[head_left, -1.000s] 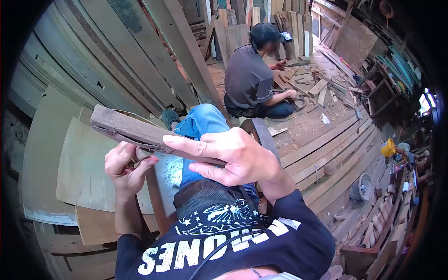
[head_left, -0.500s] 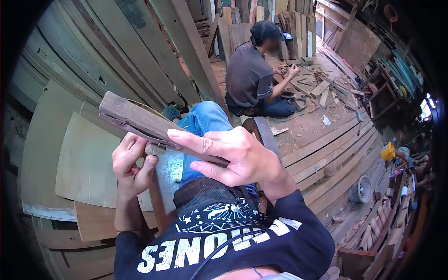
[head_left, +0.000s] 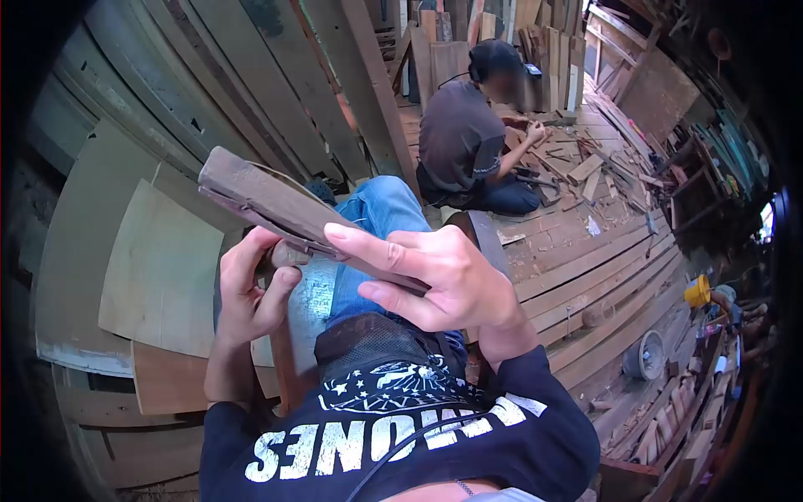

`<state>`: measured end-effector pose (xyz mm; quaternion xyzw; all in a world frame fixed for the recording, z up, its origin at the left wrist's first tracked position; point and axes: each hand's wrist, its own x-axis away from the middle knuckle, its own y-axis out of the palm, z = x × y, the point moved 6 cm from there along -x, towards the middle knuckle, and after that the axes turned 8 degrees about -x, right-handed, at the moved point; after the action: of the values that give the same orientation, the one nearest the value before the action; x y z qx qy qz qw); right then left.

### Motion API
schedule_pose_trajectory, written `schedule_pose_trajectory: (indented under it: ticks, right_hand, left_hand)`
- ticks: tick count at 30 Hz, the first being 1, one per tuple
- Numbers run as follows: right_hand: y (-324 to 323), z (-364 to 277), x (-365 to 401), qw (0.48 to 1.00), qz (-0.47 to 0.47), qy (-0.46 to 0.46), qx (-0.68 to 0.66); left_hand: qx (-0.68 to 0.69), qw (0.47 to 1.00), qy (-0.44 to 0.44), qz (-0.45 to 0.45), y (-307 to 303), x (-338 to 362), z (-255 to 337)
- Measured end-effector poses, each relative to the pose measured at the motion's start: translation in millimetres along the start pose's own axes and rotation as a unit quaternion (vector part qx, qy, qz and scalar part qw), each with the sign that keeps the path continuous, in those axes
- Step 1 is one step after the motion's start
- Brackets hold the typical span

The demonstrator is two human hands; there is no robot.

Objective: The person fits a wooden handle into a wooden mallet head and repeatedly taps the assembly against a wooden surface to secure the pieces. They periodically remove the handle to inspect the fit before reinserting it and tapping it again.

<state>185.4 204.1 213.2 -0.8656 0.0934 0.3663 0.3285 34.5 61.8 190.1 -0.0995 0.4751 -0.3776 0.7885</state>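
Note:
A long dark wooden piece (head_left: pixel 276 197) slants across the view in front of my body, with a thin split strip along its lower edge. My right hand (head_left: pixel 443 272) grips its near end, fingers on top and thumb below. My left hand (head_left: pixel 255 284) is closed under the middle of the piece, pinching a small rounded tan object (head_left: pixel 288 254) against its underside. What that object is, I cannot make out. My jeans-covered knee (head_left: pixel 381 205) lies behind the piece.
A person (head_left: pixel 468 134) sits on the floor ahead among wood scraps (head_left: pixel 590 167). Boards (head_left: pixel 167 276) lean at the left. Long planks (head_left: pixel 585 284) cover the floor at the right, near a round bucket (head_left: pixel 646 356) and a yellow container (head_left: pixel 697 291).
The wooden piece and both my hands sit slightly further right in view, as does the background. The grip looks the same. The seated person's hands have moved slightly.

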Motion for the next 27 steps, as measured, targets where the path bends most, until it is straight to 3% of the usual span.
schedule_pose_trajectory:
  ticks: [3,7,9,11,15,24,27]
  right_hand:
    - [-0.6,-1.7,-2.2,1.0,0.009,-0.002,-0.022]
    - [-1.4,-2.4,-6.3,0.999,0.026,0.003,-0.019]
    - [-0.5,-2.9,-8.8,0.999,0.011,0.037,0.016]
    - [0.9,-4.7,-9.2,0.999,0.036,0.032,-0.017]
    - [2.8,-7.7,-10.7,0.998,0.044,0.053,-0.01]
    - [3.5,-2.4,-7.2,0.994,0.025,0.108,0.005]
    - [4.4,-1.1,-9.1,0.994,0.021,0.107,0.004]
  left_hand:
    - [0.056,0.998,-0.014,0.021,0.5,-3.0,2.7]
    - [-0.015,0.997,0.073,0.029,-9.7,-14.8,15.1]
    - [-0.017,0.999,0.038,0.015,-15.7,-14.2,13.0]
    - [-0.022,0.995,0.076,0.063,-22.9,-15.0,20.3]
    - [-0.026,0.997,0.069,0.038,-27.5,-14.2,20.2]
    - [-0.049,0.994,0.031,0.091,-29.3,-11.5,11.4]
    - [-0.091,0.989,0.058,0.102,-29.4,-14.0,12.2]
